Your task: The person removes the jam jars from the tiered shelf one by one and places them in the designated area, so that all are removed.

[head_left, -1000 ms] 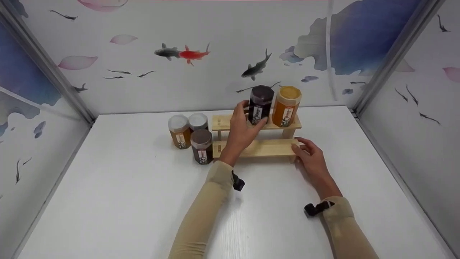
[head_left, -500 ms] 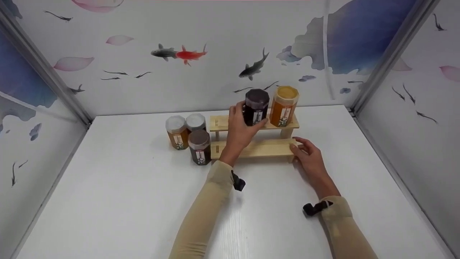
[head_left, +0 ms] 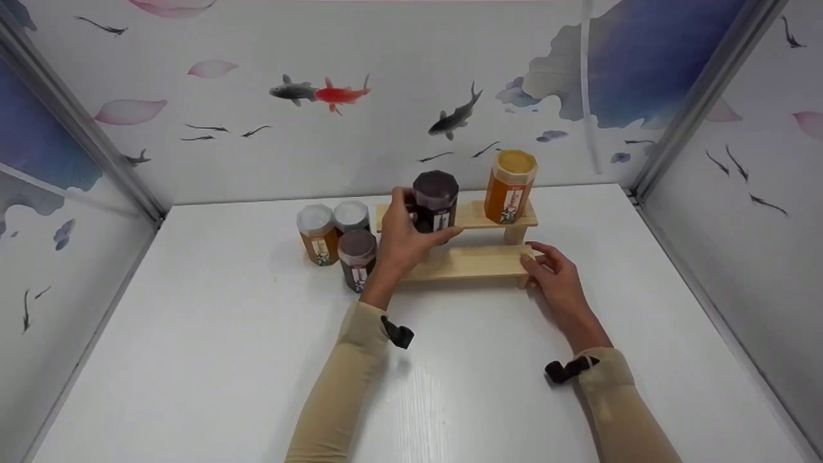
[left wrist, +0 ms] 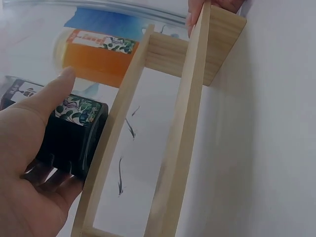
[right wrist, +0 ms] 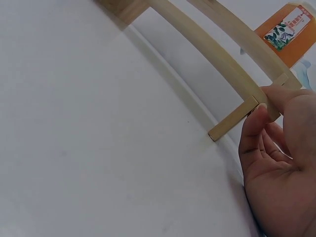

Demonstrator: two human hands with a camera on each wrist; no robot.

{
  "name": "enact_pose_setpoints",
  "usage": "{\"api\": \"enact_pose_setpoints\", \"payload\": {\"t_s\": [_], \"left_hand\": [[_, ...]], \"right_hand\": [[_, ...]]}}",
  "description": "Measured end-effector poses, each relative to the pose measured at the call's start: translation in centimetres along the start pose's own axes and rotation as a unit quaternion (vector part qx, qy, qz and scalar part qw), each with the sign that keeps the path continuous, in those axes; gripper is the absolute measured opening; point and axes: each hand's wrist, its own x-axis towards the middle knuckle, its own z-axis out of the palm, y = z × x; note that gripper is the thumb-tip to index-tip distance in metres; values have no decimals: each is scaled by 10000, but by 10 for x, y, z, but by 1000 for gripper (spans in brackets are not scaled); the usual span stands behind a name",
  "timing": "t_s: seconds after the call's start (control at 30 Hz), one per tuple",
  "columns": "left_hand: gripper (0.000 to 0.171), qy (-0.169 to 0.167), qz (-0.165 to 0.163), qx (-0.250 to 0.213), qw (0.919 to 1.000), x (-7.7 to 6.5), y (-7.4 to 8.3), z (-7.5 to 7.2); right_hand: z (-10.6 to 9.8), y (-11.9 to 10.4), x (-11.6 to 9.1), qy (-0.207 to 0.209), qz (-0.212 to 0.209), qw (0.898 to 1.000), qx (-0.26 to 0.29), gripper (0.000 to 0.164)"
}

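My left hand grips a dark jar with a dark lid, thumb on the near side and fingers round the other. It is held at the upper board of a two-tier wooden rack; whether its base touches the board I cannot tell. On that board's right end stands an amber jar with a yellow lid, also seen in the left wrist view as an orange jar. My right hand pinches the right end of the lower board, thumb on top, as the right wrist view shows at the rack's leg.
Left of the rack, three more jars stand close together on the white table: an amber jar with a pale lid, a pale-lidded dark jar and a dark-lidded jar. A printed wall rises behind the table.
My left hand has moved left along the upper board with the dark jar, away from the amber jar, opening a gap between them. The right hand keeps its place on the rack.
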Motion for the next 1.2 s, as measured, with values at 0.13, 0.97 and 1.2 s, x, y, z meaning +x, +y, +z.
{"api": "enact_pose_setpoints", "payload": {"t_s": [0.13, 0.97, 1.2], "left_hand": [[87, 99, 48, 3, 9999, -11, -1, -16], [76, 1377, 438, -510, 9882, -48, -24, -144], [80, 1472, 166, -109, 9889, -62, -35, -164]], "right_hand": [[0, 0, 0, -8, 4, 10000, 45, 69], [1, -2, 0, 60, -80, 9999, -119, 69], [0, 0, 2, 75, -80, 9998, -171, 70]]}}
